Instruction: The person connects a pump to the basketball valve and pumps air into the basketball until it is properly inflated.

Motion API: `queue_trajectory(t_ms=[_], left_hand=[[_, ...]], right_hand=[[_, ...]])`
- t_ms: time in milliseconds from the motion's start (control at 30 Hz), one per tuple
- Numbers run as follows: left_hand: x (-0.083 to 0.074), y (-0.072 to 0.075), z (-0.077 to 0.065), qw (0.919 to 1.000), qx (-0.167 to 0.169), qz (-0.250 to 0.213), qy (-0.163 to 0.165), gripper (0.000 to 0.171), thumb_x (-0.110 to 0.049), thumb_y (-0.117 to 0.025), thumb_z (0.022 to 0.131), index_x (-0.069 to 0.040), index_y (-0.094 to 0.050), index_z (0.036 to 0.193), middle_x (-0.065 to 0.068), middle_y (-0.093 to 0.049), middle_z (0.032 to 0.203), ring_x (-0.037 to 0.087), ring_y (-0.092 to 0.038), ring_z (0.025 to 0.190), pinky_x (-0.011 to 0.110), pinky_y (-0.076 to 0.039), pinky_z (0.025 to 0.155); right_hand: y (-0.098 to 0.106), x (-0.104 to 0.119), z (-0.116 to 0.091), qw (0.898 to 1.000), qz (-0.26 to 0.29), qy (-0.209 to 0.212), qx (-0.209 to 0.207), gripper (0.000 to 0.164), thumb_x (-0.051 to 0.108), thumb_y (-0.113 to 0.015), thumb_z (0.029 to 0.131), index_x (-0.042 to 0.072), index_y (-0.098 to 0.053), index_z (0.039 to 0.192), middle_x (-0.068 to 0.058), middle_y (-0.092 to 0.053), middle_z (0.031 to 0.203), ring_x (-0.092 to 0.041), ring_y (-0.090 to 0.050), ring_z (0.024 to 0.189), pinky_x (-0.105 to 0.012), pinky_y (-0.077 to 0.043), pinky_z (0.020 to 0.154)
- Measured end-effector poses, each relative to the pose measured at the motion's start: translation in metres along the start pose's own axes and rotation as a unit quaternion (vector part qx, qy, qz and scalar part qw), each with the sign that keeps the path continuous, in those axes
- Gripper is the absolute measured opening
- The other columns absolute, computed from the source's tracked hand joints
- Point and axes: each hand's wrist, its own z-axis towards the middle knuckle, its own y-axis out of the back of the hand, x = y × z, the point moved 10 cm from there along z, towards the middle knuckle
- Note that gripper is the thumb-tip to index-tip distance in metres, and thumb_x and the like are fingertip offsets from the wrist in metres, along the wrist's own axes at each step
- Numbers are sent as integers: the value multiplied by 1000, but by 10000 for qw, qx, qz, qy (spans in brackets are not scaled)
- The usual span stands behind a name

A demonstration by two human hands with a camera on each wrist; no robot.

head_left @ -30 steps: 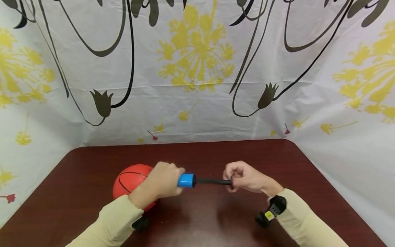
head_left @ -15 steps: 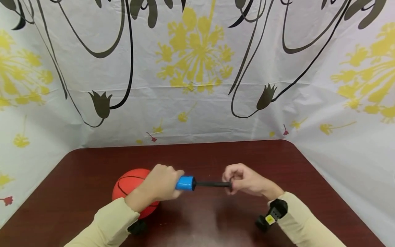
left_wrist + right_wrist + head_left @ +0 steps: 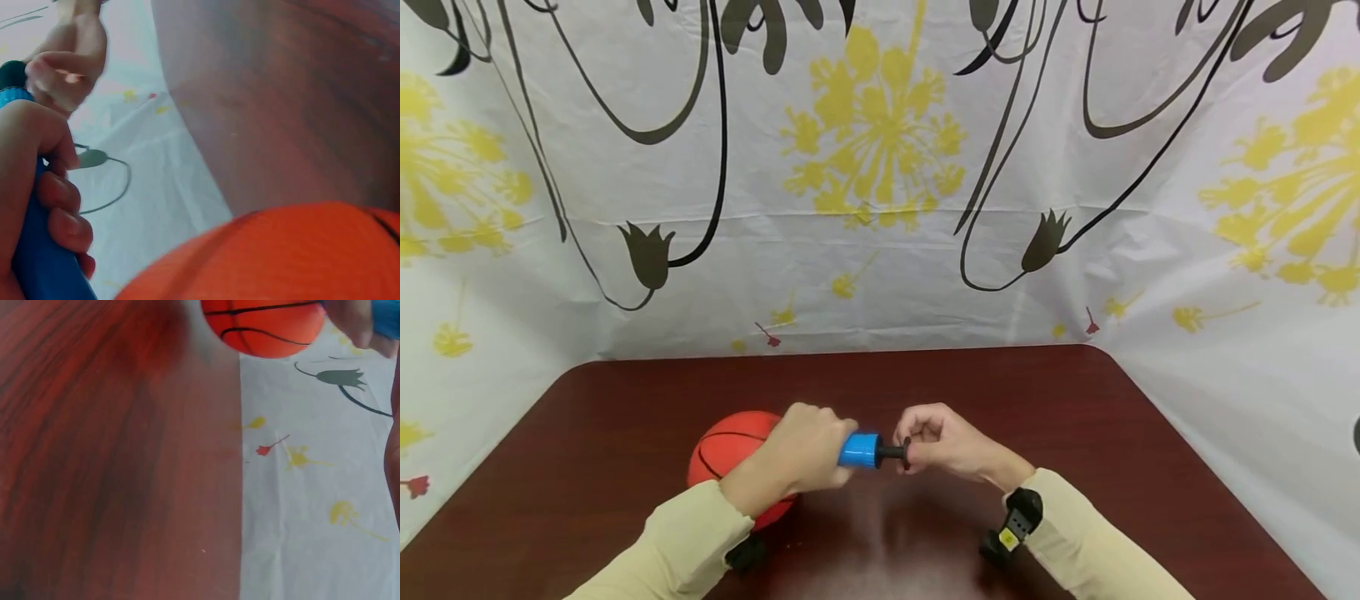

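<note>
My left hand grips the blue barrel of a hand pump, fingers curled round it, as the left wrist view shows closely. From the barrel's right end a short stretch of black rod sticks out to a black handle. My right hand pinches that handle between thumb and fingers. An orange-red basketball with black lines lies beyond my left wrist, partly covered by that hand and forearm. Whether the pump's hidden left end meets the ball cannot be told. The ball also shows in the right wrist view.
A dark red-brown wooden table lies under both hands. Behind it and along its sides hangs a white sheet with yellow, grey and red flower prints. A black device is strapped to my right wrist.
My right hand has moved left toward my left hand, pushing most of the black rod into the blue barrel. My left hand and the ball stay nearly where they were.
</note>
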Motion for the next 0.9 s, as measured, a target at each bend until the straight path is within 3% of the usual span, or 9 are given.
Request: queue_trajectory(t_ms=[133,267,367,433,567,633,800,900], left_hand=[[1,0,-8,9996,-55,-188,-198,24,-31,-66,68,-12,-54,74,-5,-50,55,6,-42,44,22,-35,42],[11,6,-17,9992,-321,-109,-228,24,-29,-67,68,-12,-52,74,-4,-51,56,6,-44,44,23,-36,42],[17,6,-20,9990,-397,-84,-206,23,-28,-67,68,-12,-51,73,-5,-51,55,6,-43,43,22,-35,42],[20,5,-20,9991,-375,-90,-153,23,-29,-67,68,-12,-51,72,-5,-49,54,5,-42,43,22,-35,41],[19,1,-15,9998,-151,-88,41,24,-31,-68,66,-13,-53,71,-5,-50,56,6,-43,45,23,-36,43],[16,0,-12,9999,-29,-77,114,24,-32,-68,65,-13,-54,71,-5,-50,56,6,-43,46,23,-36,44],[7,-1,-8,9998,107,153,21,24,-33,-68,65,-13,-54,70,-5,-48,54,7,-41,44,24,-35,43],[5,-1,-9,9998,125,106,-87,25,-34,-67,67,-13,-54,72,-5,-48,54,7,-42,44,24,-35,43]], right_hand=[[-1,6,-7,9994,-59,-259,205,8,-2,-56,81,5,-55,85,1,-62,80,-8,-59,69,-21,-49,61],[4,25,-22,9974,420,9,581,12,-8,-51,79,2,-51,86,-2,-58,81,-9,-58,72,-18,-46,61],[10,35,-33,9946,596,286,802,4,5,-50,88,2,-47,89,-5,-54,80,-10,-57,75,-19,-43,60],[13,36,-35,9934,631,448,845,15,16,-51,89,2,-45,88,-6,-51,76,-11,-55,73,-23,-40,54],[10,27,-23,9938,686,566,661,19,19,-54,86,3,-45,84,-5,-48,75,-11,-53,69,-26,-35,51],[5,18,-12,9960,558,510,473,15,15,-57,85,4,-48,84,-2,-51,79,-11,-55,69,-22,-40,54],[-6,-1,5,9998,-19,200,-3,9,4,-60,81,3,-52,84,3,-57,85,-6,-56,69,-18,-46,60],[-7,0,3,9999,-65,92,12,9,3,-61,81,1,-52,84,3,-57,84,-6,-56,69,-18,-46,60]])
